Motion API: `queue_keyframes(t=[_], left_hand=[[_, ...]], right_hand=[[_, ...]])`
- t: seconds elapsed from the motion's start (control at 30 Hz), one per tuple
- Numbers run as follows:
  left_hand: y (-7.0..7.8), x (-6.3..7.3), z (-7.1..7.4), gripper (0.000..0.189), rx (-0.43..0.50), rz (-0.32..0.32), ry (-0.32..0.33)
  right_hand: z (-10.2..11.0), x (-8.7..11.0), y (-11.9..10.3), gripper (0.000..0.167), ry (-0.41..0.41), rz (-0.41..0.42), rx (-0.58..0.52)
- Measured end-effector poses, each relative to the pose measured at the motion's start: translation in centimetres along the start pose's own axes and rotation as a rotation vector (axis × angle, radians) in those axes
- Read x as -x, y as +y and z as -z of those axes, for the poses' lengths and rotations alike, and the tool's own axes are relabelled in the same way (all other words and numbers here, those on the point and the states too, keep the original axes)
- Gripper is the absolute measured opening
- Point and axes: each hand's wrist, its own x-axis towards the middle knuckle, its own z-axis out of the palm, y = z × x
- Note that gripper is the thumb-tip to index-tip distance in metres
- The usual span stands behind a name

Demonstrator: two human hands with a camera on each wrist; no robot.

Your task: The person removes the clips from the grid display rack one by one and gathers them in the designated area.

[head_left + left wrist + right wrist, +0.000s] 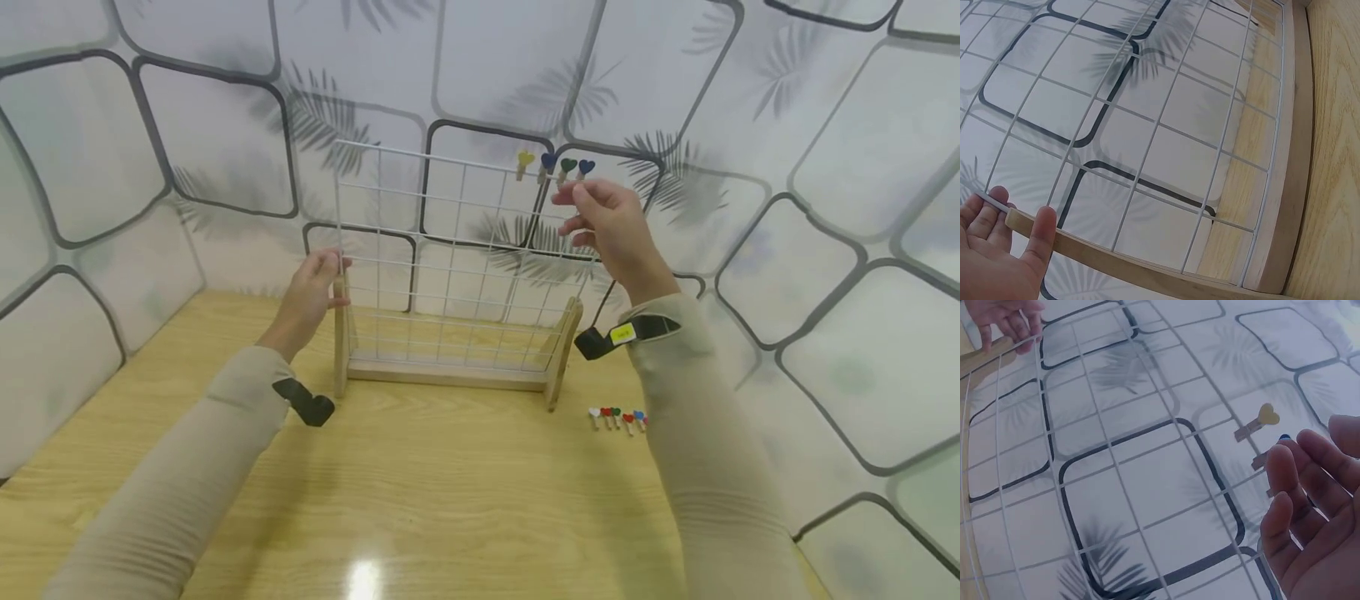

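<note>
sleeves foremost; wire rack long axis left-right, clips heart-up

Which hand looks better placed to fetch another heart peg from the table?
Probably the right hand: it looks empty and is nearer the loose pegs, while the left hand holds the rack at its side.

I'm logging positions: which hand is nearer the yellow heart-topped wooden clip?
Right. The right hand is below-right of the clip; the left hand is far lower left, touching the white wire grid.
</note>
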Motion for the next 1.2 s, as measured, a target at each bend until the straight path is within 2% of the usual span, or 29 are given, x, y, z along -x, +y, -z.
queue_keyframes(t=[0.2, 0.4, 0.5, 0.67, 0.77, 0.93, 1.0, 1.07, 1.13, 1.2], left_hand=[[-0.3, 0.3, 0.0, 0.058, -0.009, 0.013, 0.000], [-0.2, -0.2, 0.0, 0.058, 0.007, -0.017, 0.029], [0.0, -0.3, -0.1, 0.057, 0.002, -0.014, 0.027], [0.1, -0.3, -0.2, 0.057, -0.007, -0.011, 0.023], [0.0, -0.3, -0.3, 0.056, -0.011, -0.006, 0.029], [-0.2, -0.2, -0.3, 0.056, -0.014, -0.001, 0.037], [-0.2, -0.3, -0.2, 0.056, -0.010, -0.006, 0.041], [-0.2, -0.3, -0.2, 0.056, -0.008, -0.007, 0.042], [-0.2, -0.3, -0.2, 0.056, -0.004, -0.002, 0.041], [-0.3, -0.2, -0.1, 0.056, -0.005, 0.004, 0.038]], right_hand=[[-1.1, -1.3, -2.0, 0.023, -0.014, -0.001, 0.004], [-2.0, -3.5, -4.1, 0.024, -0.021, -0.021, 0.107], [-2.5, -4.5, -4.7, 0.028, -0.029, -0.060, 0.255], [-3.2, -5.6, -5.0, 0.036, -0.049, -0.106, 0.658], [-3.8, -6.0, -4.8, 0.037, -0.049, -0.114, 0.854], [-4.8, -6.3, -4.2, 0.028, 0.010, -0.073, 0.988], [-5.0, -6.4, -3.9, 0.023, 0.062, -0.042, 0.979], [-5.1, -6.5, -3.5, 0.021, 0.127, -0.014, 0.904], [-5.1, -6.4, -3.2, 0.020, 0.166, 0.020, 0.720], [-4.8, -5.9, -3.1, 0.021, 0.160, 0.038, 0.532]])
